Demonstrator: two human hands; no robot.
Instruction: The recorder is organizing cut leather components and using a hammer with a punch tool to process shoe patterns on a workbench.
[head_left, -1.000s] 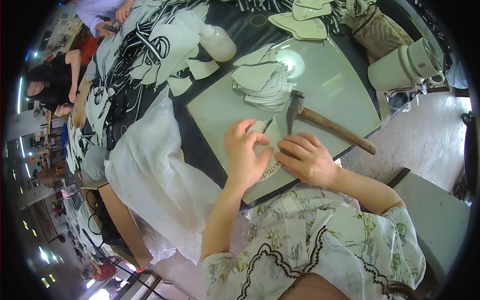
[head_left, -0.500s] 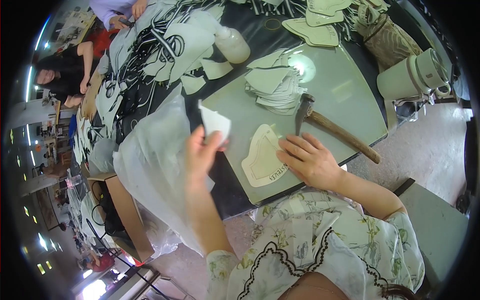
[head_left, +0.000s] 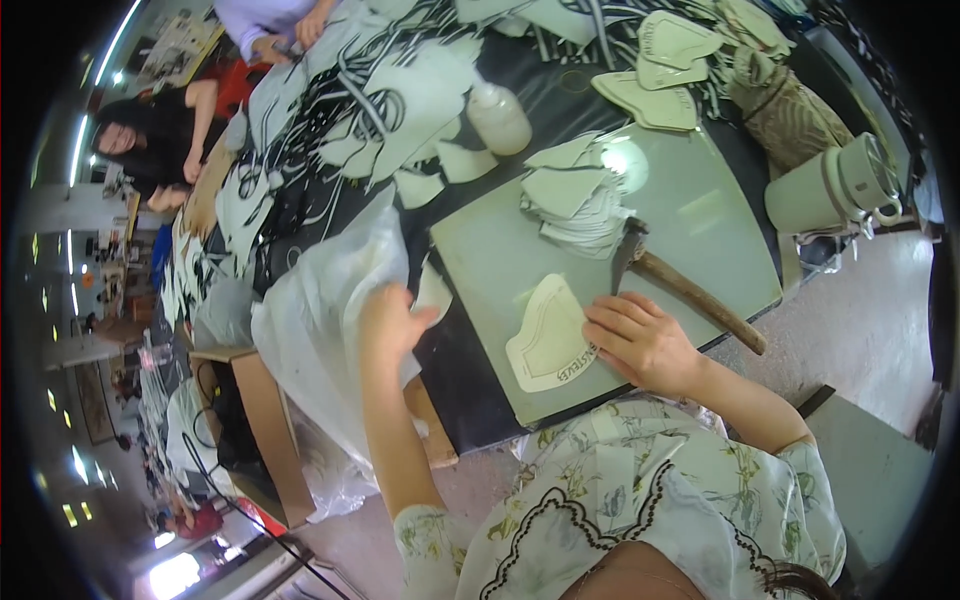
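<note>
My left hand [head_left: 390, 322] is over a white plastic bag [head_left: 325, 290] left of the work plate, blurred, its thumb pointing right. Against the thumb lies a small white cut piece [head_left: 434, 288]; whether I still grip it is unclear, as my other fingers are smeared. My right hand [head_left: 645, 342] rests palm down, fingers outstretched, on the right edge of a pale curved pattern piece [head_left: 545, 335] with a drawn outline and lettering. Just beyond its fingertips, a wooden-handled hammer [head_left: 695, 297] lies on the plate. Behind the hammer head stands a fanned stack of pale cut pieces [head_left: 575, 205].
A pale green work plate [head_left: 480, 240] covers the near table corner. Beyond it are a white bottle [head_left: 499, 120], heaped offcuts and strips [head_left: 380, 110], and more patterns [head_left: 650, 100]. A lidded tumbler [head_left: 825, 190] is at right, a cardboard box [head_left: 265, 425] at left. Two people work across the table.
My left hand has moved left and nearer to me, over the plastic bag, turning from the raised white piece it held. My right hand stays by the pattern piece. The whole view has shifted slightly.
</note>
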